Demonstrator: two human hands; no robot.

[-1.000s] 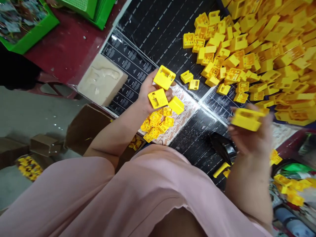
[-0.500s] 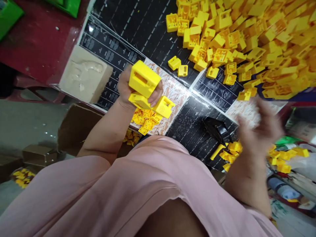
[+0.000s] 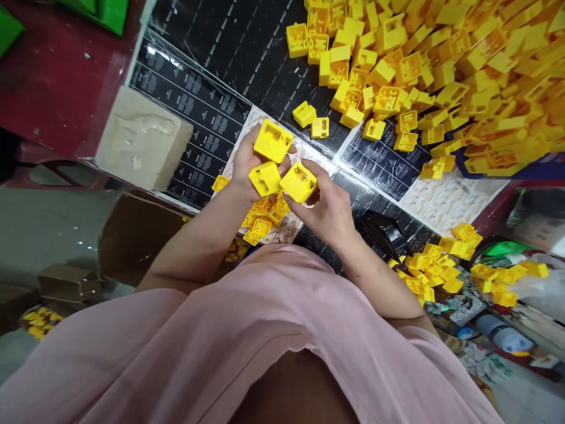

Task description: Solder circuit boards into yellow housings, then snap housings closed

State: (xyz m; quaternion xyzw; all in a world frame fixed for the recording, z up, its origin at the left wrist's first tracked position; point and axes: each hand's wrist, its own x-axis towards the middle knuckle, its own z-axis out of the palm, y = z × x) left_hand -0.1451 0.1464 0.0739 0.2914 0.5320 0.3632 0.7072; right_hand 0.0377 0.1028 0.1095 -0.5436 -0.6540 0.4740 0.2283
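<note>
Two yellow plastic housings, an upper one (image 3: 273,141) and a lower one (image 3: 265,179), are in my left hand (image 3: 247,162), whose fingers are partly hidden behind them. Beside them, my right hand (image 3: 326,206) grips another yellow housing (image 3: 299,182) between thumb and fingers, its cavity facing up. The two hands are close together over the table. Just below them lies a small pile of yellow pieces (image 3: 260,224). A big heap of yellow housings (image 3: 485,76) spreads over the upper right of the table.
A beige carved block (image 3: 141,138) rests at the table's left edge (image 3: 128,76). Near my right forearm are a black object (image 3: 382,229) and more yellow pieces (image 3: 426,268). An open cardboard box (image 3: 132,235) stands below left. Green objects (image 3: 106,12) lie upper left.
My right hand has moved left from the right side of the table to beside my left hand, and now grips a yellow housing. The housings in my left hand have turned.
</note>
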